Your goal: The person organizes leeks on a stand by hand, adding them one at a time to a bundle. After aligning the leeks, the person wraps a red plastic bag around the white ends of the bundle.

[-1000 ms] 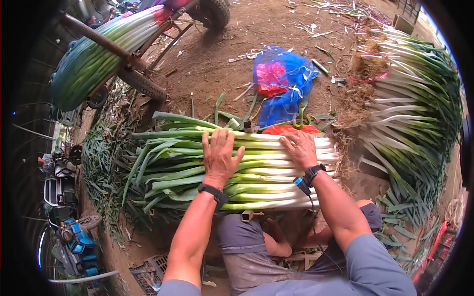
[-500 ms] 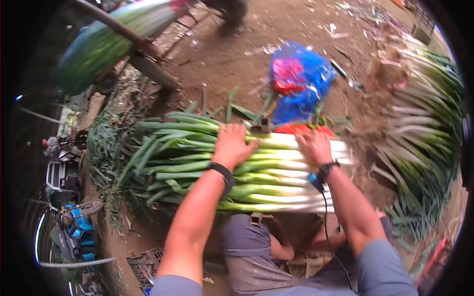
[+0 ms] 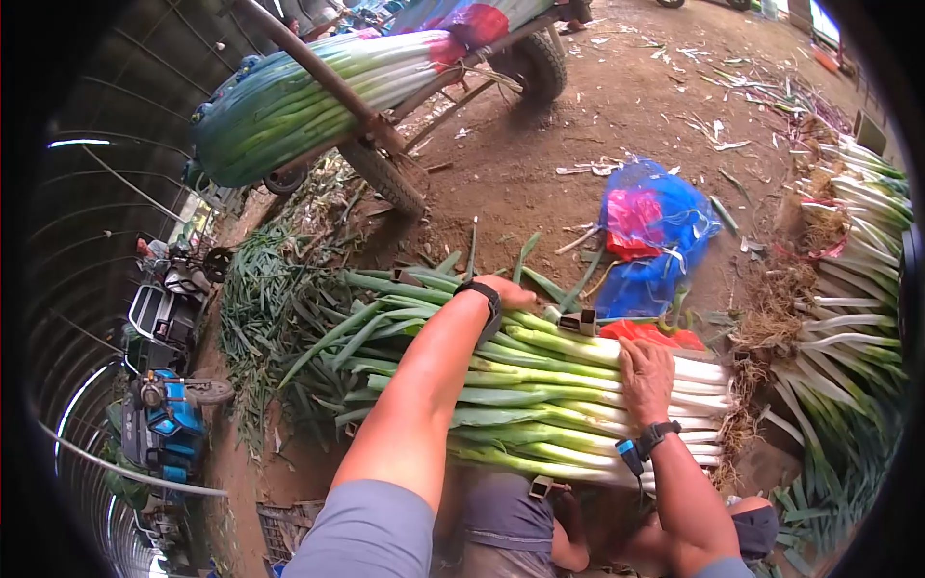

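A thick row of green onions lies in front of me, leaves to the left, white ends and roots to the right. My left hand is at the far edge of the row, its visible fingers stretched out to the right, fingertips partly hidden. My right hand presses on the white stalks, its fingers curled over the far-side ones. A small metal bracket sticks up at the far edge, between my hands. Red plastic lies just beyond my right hand.
A blue and pink plastic bag lies on the dirt floor behind the row. More green onions are piled at right. A cart carries wrapped bundles at upper left. Leaf scraps and a blue three-wheeler are at left.
My left hand has moved from the top of the leaves to the far edge of the row. My right hand stays on the white stalks. The view has shifted, showing more of the cart.
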The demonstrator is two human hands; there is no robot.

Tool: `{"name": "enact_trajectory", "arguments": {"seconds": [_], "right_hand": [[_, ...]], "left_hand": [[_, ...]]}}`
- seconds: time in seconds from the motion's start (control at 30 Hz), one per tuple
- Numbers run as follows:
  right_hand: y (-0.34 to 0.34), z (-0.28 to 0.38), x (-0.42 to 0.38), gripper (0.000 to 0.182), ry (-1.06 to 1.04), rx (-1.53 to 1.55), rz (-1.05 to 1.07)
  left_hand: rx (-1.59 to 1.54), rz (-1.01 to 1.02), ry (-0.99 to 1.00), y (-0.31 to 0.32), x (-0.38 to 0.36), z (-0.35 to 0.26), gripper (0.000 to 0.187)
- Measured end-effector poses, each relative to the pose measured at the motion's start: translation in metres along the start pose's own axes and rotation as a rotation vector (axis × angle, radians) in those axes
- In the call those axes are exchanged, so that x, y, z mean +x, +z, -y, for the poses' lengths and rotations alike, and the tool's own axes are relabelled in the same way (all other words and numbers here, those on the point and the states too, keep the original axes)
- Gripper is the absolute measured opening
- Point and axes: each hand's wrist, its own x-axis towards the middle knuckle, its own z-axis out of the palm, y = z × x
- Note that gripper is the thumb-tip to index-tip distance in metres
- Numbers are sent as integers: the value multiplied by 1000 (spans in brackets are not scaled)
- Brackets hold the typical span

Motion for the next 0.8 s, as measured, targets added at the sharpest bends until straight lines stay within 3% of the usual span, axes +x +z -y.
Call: {"name": "enact_trajectory", "arguments": {"seconds": [0.07, 0.13, 0.2, 0.33, 0.37, 0.43, 0.47, 0.57, 0.73, 0.8], "right_hand": [[0, -2, 1, 27, -59, -34, -42], [0, -3, 0, 27, -43, -37, -30], [5, -8, 0, 28, -38, -28, -40], [3, -9, 0, 28, -47, -7, -40], [4, -9, 1, 28, -33, -14, -36], [6, -10, 0, 29, -27, -13, -23], [7, -13, 0, 29, -21, -21, -16], [9, -14, -1, 29, -11, -21, -10], [9, -14, 0, 28, -17, -20, -19], [7, -13, 1, 29, -22, -24, -10]], "left_hand": [[46, -59, -11, 9, 10, 29, 77], [106, -92, -156, 2, 10, 59, 68], [85, -201, -268, -6, -20, 74, 66], [-24, -181, -391, -3, -39, 78, 68], [-89, -226, -453, 13, -16, 93, 65], [-122, -248, -418, 14, -58, 80, 58], [-188, -257, -395, 19, -60, 89, 66], [-268, -315, -390, 39, -57, 99, 61], [-502, -505, -533, 67, -54, 97, 50], [-578, -520, -538, 75, -53, 94, 55]]}}
